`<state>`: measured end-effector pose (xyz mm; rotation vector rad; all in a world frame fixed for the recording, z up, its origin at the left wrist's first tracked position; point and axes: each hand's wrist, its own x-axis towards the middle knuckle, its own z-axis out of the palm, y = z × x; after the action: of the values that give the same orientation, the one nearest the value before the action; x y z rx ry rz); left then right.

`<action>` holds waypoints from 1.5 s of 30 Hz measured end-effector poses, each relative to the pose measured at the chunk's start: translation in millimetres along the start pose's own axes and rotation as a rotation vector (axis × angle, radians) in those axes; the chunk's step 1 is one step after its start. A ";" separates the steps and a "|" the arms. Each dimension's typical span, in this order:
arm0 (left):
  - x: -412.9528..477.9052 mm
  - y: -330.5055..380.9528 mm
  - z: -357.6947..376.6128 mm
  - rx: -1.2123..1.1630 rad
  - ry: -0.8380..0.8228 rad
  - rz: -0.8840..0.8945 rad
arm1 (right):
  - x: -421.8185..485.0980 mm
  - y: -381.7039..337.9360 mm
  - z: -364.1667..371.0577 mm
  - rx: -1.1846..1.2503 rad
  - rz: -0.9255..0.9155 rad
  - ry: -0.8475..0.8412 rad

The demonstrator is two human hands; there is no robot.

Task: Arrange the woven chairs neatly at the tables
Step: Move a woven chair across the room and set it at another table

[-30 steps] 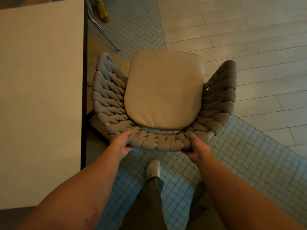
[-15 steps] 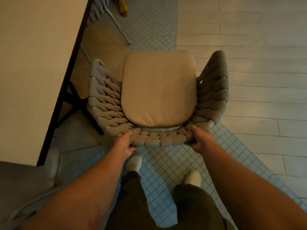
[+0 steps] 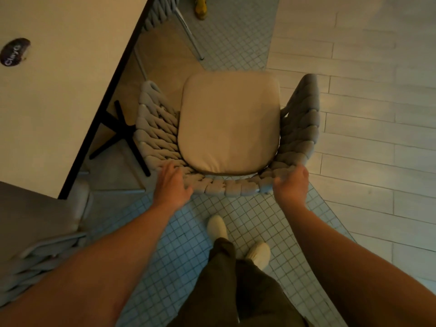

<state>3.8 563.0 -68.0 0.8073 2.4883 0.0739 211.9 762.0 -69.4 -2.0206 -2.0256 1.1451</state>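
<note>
A grey woven chair (image 3: 155,128) with a beige seat cushion (image 3: 228,123) stands in front of me, its curved back nearest me. My left hand (image 3: 172,185) lies over the left part of the back rim, fingers on the weave. My right hand (image 3: 291,185) curls around the right end of that rim. The chair's left arm is close to the corner of a beige table (image 3: 59,90) with a dark edge. The table's black cross foot (image 3: 122,133) shows beside the chair.
A second woven chair (image 3: 35,244) sits at the lower left against the table. Another chair (image 3: 162,10) with a metal leg stands at the top. A dark sticker (image 3: 15,51) is on the table. Pale plank floor (image 3: 377,114) lies to the right; my feet (image 3: 217,226) are on small tiles.
The view has swung, so the table edge now runs diagonally and a chair shows at lower left. My left hand has shifted up onto the top of the weave. My feet have moved.
</note>
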 end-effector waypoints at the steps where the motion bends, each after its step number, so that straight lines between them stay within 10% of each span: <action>1: 1.1 2.5 -3.9 0.039 -0.071 0.071 | -4.1 2.9 0.1 -0.074 -0.124 -0.008; 6: 19.1 6.3 -19.0 0.235 -0.353 0.240 | -0.9 23.6 11.1 -0.549 -0.431 -0.163; 12: 38.3 -8.3 -24.9 0.475 -0.415 0.327 | -1.0 13.3 12.0 0.053 0.016 -0.085; 20: 57.1 -27.7 -22.0 0.631 -0.504 0.440 | 8.3 -14.3 41.0 0.226 0.276 0.034; 45: 32.0 70.6 13.3 0.416 -0.391 0.254 | 109.0 -13.8 -31.0 0.087 0.060 -0.053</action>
<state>25.9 637.6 -79.7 1.1780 2.0437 -0.4819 201.4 874.1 -88.5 -2.0440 -1.9141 1.2870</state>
